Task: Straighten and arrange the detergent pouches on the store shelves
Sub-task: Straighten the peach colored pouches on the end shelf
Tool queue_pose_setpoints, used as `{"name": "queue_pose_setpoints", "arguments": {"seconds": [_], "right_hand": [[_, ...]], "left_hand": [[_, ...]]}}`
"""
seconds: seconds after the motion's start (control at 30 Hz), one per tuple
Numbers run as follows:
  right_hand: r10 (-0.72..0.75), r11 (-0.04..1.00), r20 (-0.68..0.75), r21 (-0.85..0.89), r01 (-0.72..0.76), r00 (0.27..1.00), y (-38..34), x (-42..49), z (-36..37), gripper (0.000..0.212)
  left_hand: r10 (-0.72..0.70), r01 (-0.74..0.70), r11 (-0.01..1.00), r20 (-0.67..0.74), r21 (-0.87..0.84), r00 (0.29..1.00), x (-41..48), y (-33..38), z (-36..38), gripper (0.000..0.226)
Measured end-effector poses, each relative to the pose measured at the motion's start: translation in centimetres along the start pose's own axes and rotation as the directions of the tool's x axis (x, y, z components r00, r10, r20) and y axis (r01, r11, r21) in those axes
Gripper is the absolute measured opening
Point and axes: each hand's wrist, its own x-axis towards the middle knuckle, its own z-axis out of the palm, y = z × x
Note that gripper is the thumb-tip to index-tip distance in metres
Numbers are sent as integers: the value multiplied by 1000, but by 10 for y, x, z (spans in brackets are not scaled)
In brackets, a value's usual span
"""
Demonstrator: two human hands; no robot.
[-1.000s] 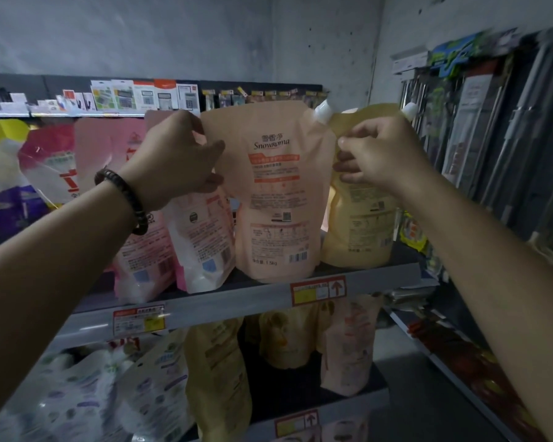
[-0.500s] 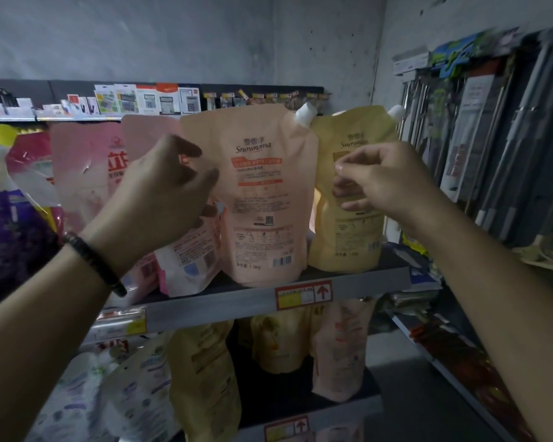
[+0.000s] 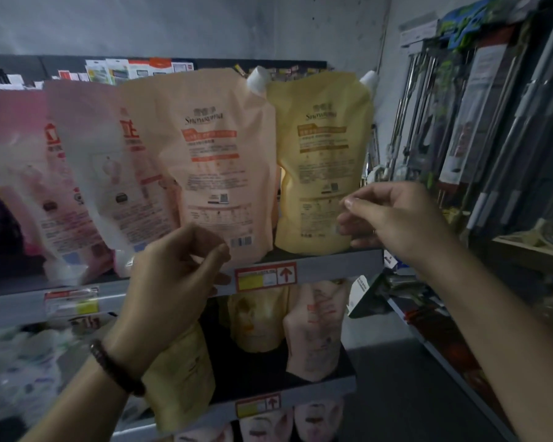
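1. Standing up straight on the top shelf [image 3: 332, 266] are the peach pouch [image 3: 211, 167] and the yellow pouch [image 3: 320, 161]. They are side by side with their spouts up. This bit looks done.
2. The left hand [image 3: 173, 282] is low in front of the peach pouch. Its fingers are loosely bent and hold nothing.
3. The right hand [image 3: 396, 218] is by the bottom corner of the yellow pouch. Its fingers are loosely bent too, with nothing in them. I cannot tell if they touch the pouch.
4. The pink pouches [image 3: 87, 173] on the left lean over and cover each other. I think they need fixing next.
5. On the lower shelf [image 3: 326, 393], the tipped pouch [image 3: 179, 378] leans forward at the front. Others behind it look slumped. That shelf does not look done yet.
6. So only a small part seems finished, and most is left.
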Motion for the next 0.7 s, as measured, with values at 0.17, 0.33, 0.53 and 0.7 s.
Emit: {"name": "queue_pose_setpoints", "arguments": {"seconds": [0.17,0.33,0.53,0.7], "right_hand": [[42,999,-5,-6,-42,999,23,-9,-7,13],[98,995,-39,-18,-98,994,41,-22,-6,13],[176,984,-77,10,-176,981,60,-33,1,14],[149,988,-155,-7,-152,976,57,-24,8,11]], "left_hand": [[-17,17,1000,66,5,998,-17,-15,16,13],[-126,124,992,170,22,977,-32,-31,26,13],[-220,223,975,272,22,937,-36,-51,33,16],[-175,185,983,264,-12,948,-27,-48,40,12]]}}
